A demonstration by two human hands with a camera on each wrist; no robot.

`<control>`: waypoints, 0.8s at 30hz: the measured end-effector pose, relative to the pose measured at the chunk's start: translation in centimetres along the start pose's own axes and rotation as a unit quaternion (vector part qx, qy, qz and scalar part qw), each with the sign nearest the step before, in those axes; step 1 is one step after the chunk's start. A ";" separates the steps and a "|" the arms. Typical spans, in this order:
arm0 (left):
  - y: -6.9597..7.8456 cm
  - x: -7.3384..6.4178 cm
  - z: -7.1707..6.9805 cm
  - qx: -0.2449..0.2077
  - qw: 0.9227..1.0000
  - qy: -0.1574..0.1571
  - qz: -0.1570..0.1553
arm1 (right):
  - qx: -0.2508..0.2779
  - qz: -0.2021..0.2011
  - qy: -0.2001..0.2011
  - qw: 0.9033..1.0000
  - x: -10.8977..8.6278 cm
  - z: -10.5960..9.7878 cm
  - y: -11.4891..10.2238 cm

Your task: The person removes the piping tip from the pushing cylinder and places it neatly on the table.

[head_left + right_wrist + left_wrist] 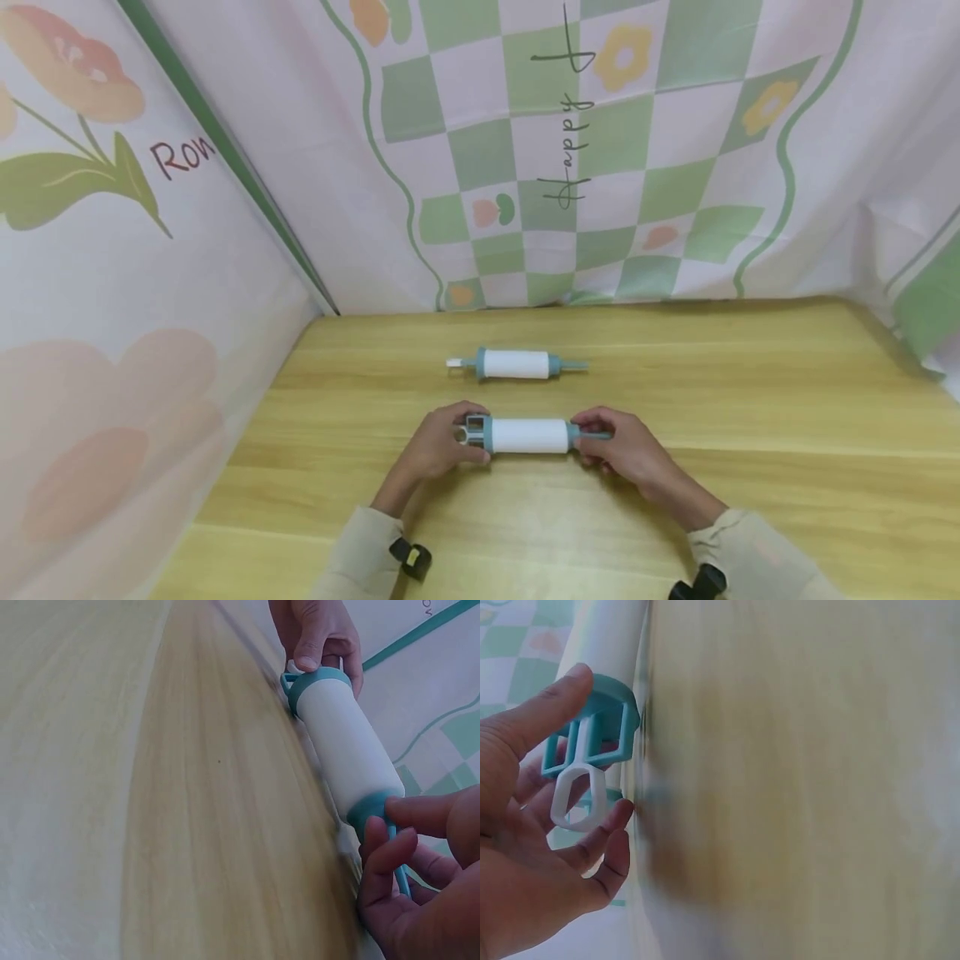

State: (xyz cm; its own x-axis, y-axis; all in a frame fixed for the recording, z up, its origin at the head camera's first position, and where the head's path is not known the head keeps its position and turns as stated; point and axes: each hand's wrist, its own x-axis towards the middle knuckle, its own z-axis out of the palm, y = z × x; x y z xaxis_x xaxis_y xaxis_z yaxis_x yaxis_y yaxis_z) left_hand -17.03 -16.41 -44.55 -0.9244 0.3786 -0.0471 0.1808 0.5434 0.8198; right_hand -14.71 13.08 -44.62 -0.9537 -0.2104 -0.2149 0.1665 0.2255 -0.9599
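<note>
I have the nearer cylinder [529, 435] in my 2 hands, placed in front of me, with its white body running from left to right over the table [787, 417]; whether its underside touches the wood, I cannot tell. My left hand [442, 446] pinches the teal collar [487, 435], the thumb on 1 side and the fingers on the opposite side, while the white loop [598, 791] stands out past the open teal frame [612, 758]. My right hand [626, 442] pinches the other end, around the teal cap [367, 810] and the thin teal rod [597, 436] which comes out from it. The farther cylinder [517, 364] lies behind, nearly parallel and well apart from my fingers, with no hand on it. About the progress, I judge as follows. The nearer cylinder appears to be whole: collar, body and cap sit together in 1 line, and I see no loose part beside it. The farther cylinder also looks complete, and its white tip reaches more to the left from its collar. So what is left, in my opinion, is mainly with the nearer piece, because neither of my hands has released it yet. If the farther cylinder needs any more work, the pictures do not let me say.
</note>
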 end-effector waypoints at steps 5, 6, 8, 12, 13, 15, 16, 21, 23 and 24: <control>0.6 -0.1 0.0 -0.002 1.000 0.008 0.002 | -0.016 -0.004 0.006 1.000 -0.4 -0.3 -0.2; 0.7 -0.1 0.0 -0.002 1.000 0.008 0.002 | -0.015 -0.003 0.005 1.000 -0.5 -0.4 -0.3; 0.9 -0.1 0.0 0.001 1.000 0.006 0.004 | -0.015 -0.001 0.001 1.000 -0.6 -0.6 -0.3; 1.1 0.0 -0.1 -0.002 1.000 0.002 0.003 | -0.014 0.000 -0.002 1.000 -0.8 -0.8 -0.2; 1.1 0.0 -0.1 -0.004 1.000 0.001 0.003 | -0.014 -0.001 -0.001 1.000 -0.8 -0.9 -0.2; 1.1 0.0 -0.2 -0.007 1.000 0.000 0.002 | -0.014 -0.006 -0.001 1.000 -0.9 -1.1 -0.2; 1.1 0.0 -0.2 -0.010 1.000 0.000 0.003 | -0.014 -0.009 0.000 1.000 -1.0 -1.1 -0.2; 1.4 -0.1 -0.4 -0.019 1.000 -0.003 0.014 | -0.013 -0.012 0.004 1.000 -1.0 -1.6 -0.4; 1.5 -0.1 -0.4 -0.026 1.000 -0.004 0.017 | -0.015 -0.010 0.007 1.000 -1.1 -1.7 -0.5; 1.6 -0.2 -0.4 -0.032 0.999 -0.005 0.017 | -0.014 -0.008 0.009 1.000 -1.1 -1.8 -0.5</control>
State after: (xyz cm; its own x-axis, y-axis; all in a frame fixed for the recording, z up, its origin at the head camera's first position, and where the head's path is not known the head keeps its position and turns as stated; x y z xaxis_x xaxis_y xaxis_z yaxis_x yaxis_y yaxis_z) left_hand -16.74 -15.92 -42.96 -0.9146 0.4035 -0.0249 0.1891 0.4815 0.8558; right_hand -14.16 14.87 -43.54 -0.9605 -0.1978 -0.1959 0.1440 0.2492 -0.9577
